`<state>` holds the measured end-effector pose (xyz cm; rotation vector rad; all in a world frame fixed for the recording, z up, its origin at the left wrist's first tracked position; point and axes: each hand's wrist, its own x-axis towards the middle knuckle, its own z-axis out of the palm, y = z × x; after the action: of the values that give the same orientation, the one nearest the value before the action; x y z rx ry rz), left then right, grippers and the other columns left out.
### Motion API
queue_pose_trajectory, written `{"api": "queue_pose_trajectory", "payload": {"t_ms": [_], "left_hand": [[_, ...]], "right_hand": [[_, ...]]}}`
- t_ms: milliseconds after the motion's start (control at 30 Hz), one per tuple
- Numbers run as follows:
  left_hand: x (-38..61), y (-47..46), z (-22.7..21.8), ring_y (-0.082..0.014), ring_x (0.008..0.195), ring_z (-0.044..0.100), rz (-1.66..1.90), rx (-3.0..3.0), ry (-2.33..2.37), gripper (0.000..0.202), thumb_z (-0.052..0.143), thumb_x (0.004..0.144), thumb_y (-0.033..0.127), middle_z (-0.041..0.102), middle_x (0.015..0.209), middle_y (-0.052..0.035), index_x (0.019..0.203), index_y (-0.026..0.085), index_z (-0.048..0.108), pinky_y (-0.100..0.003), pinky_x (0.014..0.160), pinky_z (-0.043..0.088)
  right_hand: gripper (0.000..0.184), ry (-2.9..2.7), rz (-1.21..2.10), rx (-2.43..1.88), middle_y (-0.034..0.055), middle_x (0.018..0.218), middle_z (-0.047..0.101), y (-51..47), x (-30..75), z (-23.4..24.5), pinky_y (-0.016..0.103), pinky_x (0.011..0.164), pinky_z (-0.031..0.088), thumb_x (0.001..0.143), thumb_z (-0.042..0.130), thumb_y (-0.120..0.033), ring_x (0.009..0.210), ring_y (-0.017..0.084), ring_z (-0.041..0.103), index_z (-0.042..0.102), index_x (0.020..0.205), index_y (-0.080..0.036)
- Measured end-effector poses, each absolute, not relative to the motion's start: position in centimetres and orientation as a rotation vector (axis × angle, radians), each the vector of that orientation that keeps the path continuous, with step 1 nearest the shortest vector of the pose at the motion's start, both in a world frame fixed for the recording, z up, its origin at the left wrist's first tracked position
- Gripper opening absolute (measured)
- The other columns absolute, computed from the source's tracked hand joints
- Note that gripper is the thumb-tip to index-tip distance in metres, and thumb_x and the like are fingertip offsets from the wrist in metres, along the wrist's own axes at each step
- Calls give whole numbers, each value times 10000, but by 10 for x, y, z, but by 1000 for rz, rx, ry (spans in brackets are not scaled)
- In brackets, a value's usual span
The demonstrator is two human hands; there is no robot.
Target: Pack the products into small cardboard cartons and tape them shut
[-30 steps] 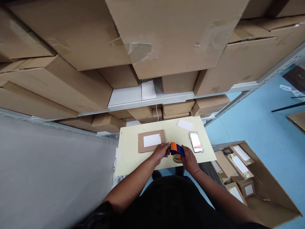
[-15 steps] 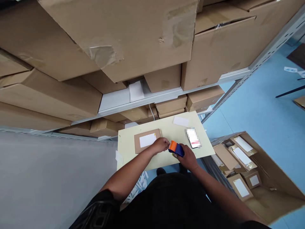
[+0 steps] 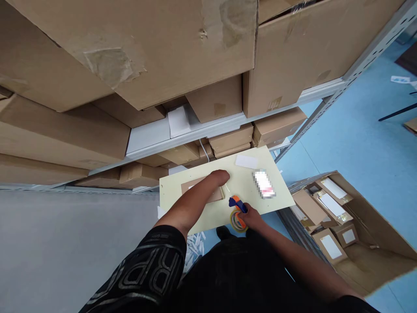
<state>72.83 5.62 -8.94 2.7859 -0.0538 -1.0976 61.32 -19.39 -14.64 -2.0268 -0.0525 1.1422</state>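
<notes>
In my right hand, closed round its handle, is an orange and blue tape dispenser. Its tape roll faces me, near the front edge of the table. My left hand is curled above the right end of a flat cardboard box. Its fingertips are turned away from view. A thin bright line of tape shows between that hand and the dispenser. My left forearm covers most of the box and its white label.
On the pale table also lie a phone with a blurred screen and a white paper. Shelves of cartons rise just behind. To the right stands a large open carton holding several labelled parcels.
My left hand has moved away from the dispenser, up and forward over the box. The dispenser has turned in my right hand, so its tape roll now shows. The view has shifted slightly.
</notes>
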Motion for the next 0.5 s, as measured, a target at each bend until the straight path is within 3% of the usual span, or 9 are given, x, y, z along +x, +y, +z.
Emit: {"api": "queue_pose_trajectory", "payload": {"t_ms": [233,367,433,500], "left_hand": [[723,41,-117,-330,1095,656,-1250,2856,30,237,691,734,130,738,1073,-227,957,106,767,-448,984,469],[708,53,-112,-313,1272,524,-1171,2894,-12,293,683,684,50,727,1113,-183,950,140,764,-481,1168,271],[695,63,-107,-297,1331,449,-1085,2928,35,346,655,716,57,695,1196,-159,1033,162,746,-496,1207,168],[682,72,-104,-298,1329,426,-1016,2958,147,372,635,749,86,646,1272,-150,1102,173,717,-522,1201,145]], "right_hand": [[390,64,1290,-1804,66,1065,740,-173,599,-175,308,791,492,751,652,-302,1003,268,684,660,1131,-219],[405,68,1327,-1748,53,1011,750,-168,591,-183,294,747,509,734,637,-271,932,242,703,656,1134,-212],[405,55,1329,-1731,47,985,749,-166,588,-184,288,729,511,726,635,-260,888,228,704,654,1128,-213],[391,29,1315,-1725,44,967,747,-164,583,-185,289,725,510,719,642,-262,865,224,699,658,1107,-213]]}}
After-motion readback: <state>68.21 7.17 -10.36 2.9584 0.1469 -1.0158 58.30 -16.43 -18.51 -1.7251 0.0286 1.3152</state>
